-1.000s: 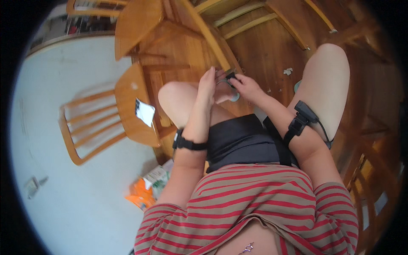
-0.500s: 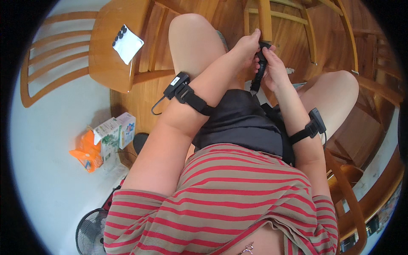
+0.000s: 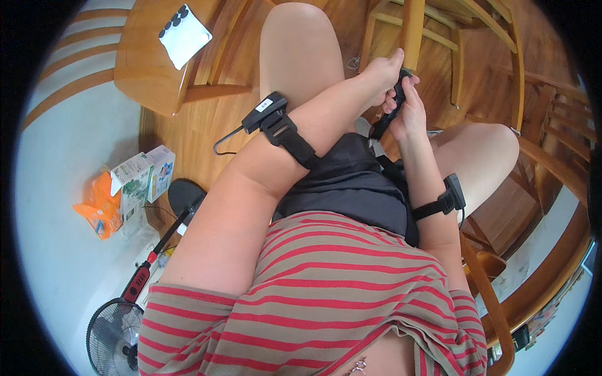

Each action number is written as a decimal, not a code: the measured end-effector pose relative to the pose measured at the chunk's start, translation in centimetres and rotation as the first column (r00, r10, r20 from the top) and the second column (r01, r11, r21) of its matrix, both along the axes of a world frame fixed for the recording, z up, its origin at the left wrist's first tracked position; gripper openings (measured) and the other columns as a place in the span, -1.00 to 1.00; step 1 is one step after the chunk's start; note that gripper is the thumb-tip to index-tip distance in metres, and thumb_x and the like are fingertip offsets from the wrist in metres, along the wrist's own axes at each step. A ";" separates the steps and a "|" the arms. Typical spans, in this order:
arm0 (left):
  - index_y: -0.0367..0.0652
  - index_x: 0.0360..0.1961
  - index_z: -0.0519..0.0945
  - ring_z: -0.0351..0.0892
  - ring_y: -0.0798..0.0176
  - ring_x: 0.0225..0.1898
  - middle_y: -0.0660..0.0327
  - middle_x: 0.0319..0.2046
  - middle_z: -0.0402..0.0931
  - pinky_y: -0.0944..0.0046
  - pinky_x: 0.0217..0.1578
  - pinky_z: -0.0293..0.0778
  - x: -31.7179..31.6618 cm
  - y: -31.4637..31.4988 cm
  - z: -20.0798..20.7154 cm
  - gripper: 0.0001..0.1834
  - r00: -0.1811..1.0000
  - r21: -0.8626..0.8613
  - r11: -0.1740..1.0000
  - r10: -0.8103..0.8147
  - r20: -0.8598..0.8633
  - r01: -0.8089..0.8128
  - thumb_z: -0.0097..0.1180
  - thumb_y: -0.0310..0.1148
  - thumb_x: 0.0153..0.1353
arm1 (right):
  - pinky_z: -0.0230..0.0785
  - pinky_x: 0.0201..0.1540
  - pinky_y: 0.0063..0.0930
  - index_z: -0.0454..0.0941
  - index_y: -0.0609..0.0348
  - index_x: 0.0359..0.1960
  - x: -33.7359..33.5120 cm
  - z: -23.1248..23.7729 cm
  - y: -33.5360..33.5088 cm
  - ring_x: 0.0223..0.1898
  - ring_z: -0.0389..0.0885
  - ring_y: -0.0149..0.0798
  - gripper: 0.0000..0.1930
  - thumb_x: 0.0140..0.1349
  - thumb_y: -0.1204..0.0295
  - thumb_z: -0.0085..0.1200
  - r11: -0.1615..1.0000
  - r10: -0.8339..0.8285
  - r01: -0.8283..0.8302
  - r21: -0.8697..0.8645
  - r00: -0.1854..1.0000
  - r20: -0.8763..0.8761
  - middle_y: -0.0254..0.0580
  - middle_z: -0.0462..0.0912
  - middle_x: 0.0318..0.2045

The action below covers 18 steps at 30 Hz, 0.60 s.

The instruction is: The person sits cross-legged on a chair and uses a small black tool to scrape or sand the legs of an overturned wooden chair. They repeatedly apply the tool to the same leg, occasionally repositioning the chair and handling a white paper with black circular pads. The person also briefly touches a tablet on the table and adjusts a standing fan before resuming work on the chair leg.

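the wooden bar (image 3: 412,34) looks smooth, the chair seat (image 3: 143,66) glossy.

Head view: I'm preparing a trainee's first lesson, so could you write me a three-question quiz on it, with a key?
1. What lies on the brown wooden chair seat?
2. True or false: the right hand holds the long, narrow black object while the left hand is far away from it.
3. Fill in: the orange plastic bag is on the picture's ___ side.

Key: 1. A flat white sheet. 2. False; the hands are close together. 3. Left.
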<state>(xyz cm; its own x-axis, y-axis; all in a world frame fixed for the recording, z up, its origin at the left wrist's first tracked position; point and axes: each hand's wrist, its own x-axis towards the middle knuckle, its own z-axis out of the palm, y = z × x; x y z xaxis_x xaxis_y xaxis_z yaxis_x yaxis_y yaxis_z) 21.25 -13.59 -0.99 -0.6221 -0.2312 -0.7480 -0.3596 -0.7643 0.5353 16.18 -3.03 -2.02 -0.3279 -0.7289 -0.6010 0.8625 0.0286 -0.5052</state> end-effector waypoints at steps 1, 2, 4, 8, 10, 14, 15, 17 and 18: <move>-0.30 -0.27 0.59 0.14 0.28 -0.90 0.23 -0.80 0.23 0.22 -0.92 0.20 0.0 0.0 0.1 -0.21 1.000 -0.001 1.000 0.011 -0.008 -0.011 -0.46 0.25 0.31 | 0.16 -0.57 -0.57 0.41 0.10 -0.26 0.0 0.0 0.0 -0.64 0.33 -0.42 -0.78 0.35 0.22 -0.09 1.000 -0.005 0.005 0.009 1.000 -0.005 -0.32 0.42 -0.55; -0.32 -0.25 0.57 0.16 0.28 -0.89 0.20 -0.76 0.29 0.23 -0.93 0.20 0.0 0.0 0.2 -0.22 1.000 0.006 1.000 0.017 -0.006 -0.017 -0.42 0.25 0.30 | 0.17 -0.57 -0.57 0.40 0.10 -0.27 0.0 -0.1 0.0 -0.64 0.33 -0.42 -0.79 0.35 0.22 -0.09 1.000 -0.011 0.011 0.017 1.000 -0.009 -0.32 0.42 -0.55; -0.36 -0.19 0.52 0.23 0.27 -0.87 0.13 -0.67 0.41 0.23 -0.94 0.23 -0.1 0.0 0.3 -0.24 0.999 -0.032 0.999 0.043 -0.011 -0.044 -0.33 0.25 0.28 | 0.18 -0.57 -0.56 0.41 0.10 -0.28 0.1 -0.2 0.0 -0.63 0.33 -0.42 -0.78 0.35 0.22 -0.10 1.000 0.002 -0.001 0.019 0.998 -0.057 -0.32 0.43 -0.55; -0.44 -0.04 0.36 0.43 0.20 -0.77 -0.01 -0.38 0.56 0.21 -0.94 0.32 -0.4 -0.1 -0.1 -0.24 0.993 -0.087 0.994 0.051 -0.105 -0.060 -0.14 0.21 0.23 | 0.18 -0.58 -0.58 0.42 0.12 -0.32 0.0 -0.5 0.0 -0.64 0.32 -0.44 -0.76 0.35 0.21 -0.10 0.999 0.043 -0.036 0.035 0.971 -0.237 -0.33 0.43 -0.57; -0.46 0.01 0.31 0.50 0.17 -0.70 -0.03 -0.31 0.57 0.20 -0.93 0.36 -0.4 -0.3 -0.6 -0.23 0.985 -0.062 0.997 0.030 -0.169 -0.041 -0.09 0.19 0.22 | 0.17 -0.59 -0.59 0.42 0.14 -0.34 0.1 -0.7 0.0 -0.65 0.32 -0.45 -0.74 0.36 0.21 -0.11 0.999 0.034 -0.029 0.021 0.954 -0.297 -0.34 0.42 -0.59; -0.44 -0.01 0.31 0.57 0.16 -0.58 0.00 -0.31 0.57 0.19 -0.93 0.38 -0.4 -0.6 -1.2 -0.25 0.978 -0.059 0.998 -0.003 -0.210 -0.010 -0.08 0.18 0.22 | 0.15 -0.62 -0.63 0.43 0.15 -0.36 0.2 -0.9 -0.1 -0.67 0.30 -0.47 -0.73 0.37 0.22 -0.12 0.999 0.028 -0.020 0.025 0.927 -0.374 -0.35 0.41 -0.61; -0.43 -0.02 0.32 0.57 0.16 -0.58 0.00 -0.32 0.57 0.19 -0.92 0.38 -0.4 -0.6 -1.2 -0.26 0.978 -0.057 0.998 -0.006 -0.207 -0.006 -0.09 0.18 0.22 | 0.14 -0.62 -0.64 0.43 0.16 -0.35 0.3 -0.9 -0.1 -0.67 0.30 -0.47 -0.74 0.37 0.23 -0.13 1.000 0.019 -0.009 0.029 0.927 -0.375 -0.35 0.41 -0.61; -0.42 -0.04 0.34 0.58 0.17 -0.57 0.01 -0.32 0.57 0.19 -0.92 0.38 -0.5 -0.6 -1.2 -0.27 0.980 -0.063 0.998 -0.007 -0.197 -0.005 -0.09 0.18 0.22 | 0.14 -0.61 -0.64 0.43 0.15 -0.35 0.4 -0.9 -0.2 -0.66 0.30 -0.48 -0.74 0.37 0.24 -0.13 1.000 0.016 -0.007 0.025 0.919 -0.394 -0.36 0.40 -0.62; -0.41 -0.05 0.35 0.58 0.17 -0.57 0.02 -0.32 0.57 0.19 -0.92 0.38 -0.6 -0.6 -1.1 -0.28 0.982 -0.072 0.997 -0.004 -0.189 -0.010 -0.09 0.18 0.22 | 0.14 -0.61 -0.64 0.43 0.15 -0.34 0.4 -0.9 -0.3 -0.66 0.30 -0.48 -0.75 0.37 0.24 -0.13 1.000 0.014 -0.003 0.027 0.914 -0.405 -0.36 0.40 -0.62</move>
<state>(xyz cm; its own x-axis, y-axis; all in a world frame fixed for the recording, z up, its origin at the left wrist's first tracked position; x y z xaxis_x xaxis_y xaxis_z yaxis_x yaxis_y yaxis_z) 20.70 -14.21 -2.12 -0.7496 -0.2827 -0.5984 -0.2443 -0.7221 0.6472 16.58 -3.30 -2.88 -0.5407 -0.7194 -0.4360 0.5838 0.0522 -0.8102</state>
